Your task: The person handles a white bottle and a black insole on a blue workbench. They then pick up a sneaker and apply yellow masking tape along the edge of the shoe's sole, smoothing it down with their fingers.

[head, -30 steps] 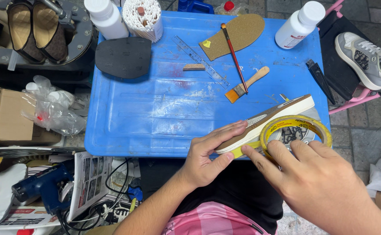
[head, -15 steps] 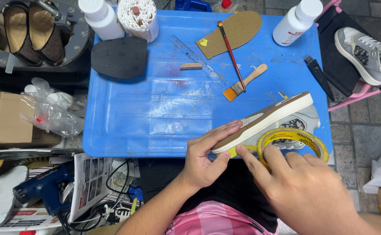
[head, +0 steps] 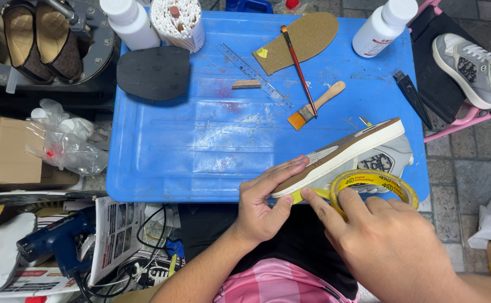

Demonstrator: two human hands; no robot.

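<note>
A grey sneaker (head: 363, 151) with a white and tan sole lies tilted on its side at the near right of the blue tray table (head: 200, 146). My left hand (head: 265, 205) grips its toe end, fingers along the sole. My right hand (head: 386, 241) holds a roll of yellow tape (head: 374, 182) against the sneaker, the index finger pressing a yellow strip onto the sole edge near the toe.
On the tray lie a black rubber sole sheet (head: 153, 73), a cork insole (head: 304, 39), a clear ruler (head: 254, 76), two brushes (head: 313, 106), two white bottles (head: 383, 25) and a tub of cotton swabs (head: 179, 22). A second sneaker (head: 475, 67) sits at the right; a blue heat gun (head: 57, 241) lies lower left.
The sneaker and both hands have shifted slightly toward me and the right index finger has slid along the sole edge toward the toe.
</note>
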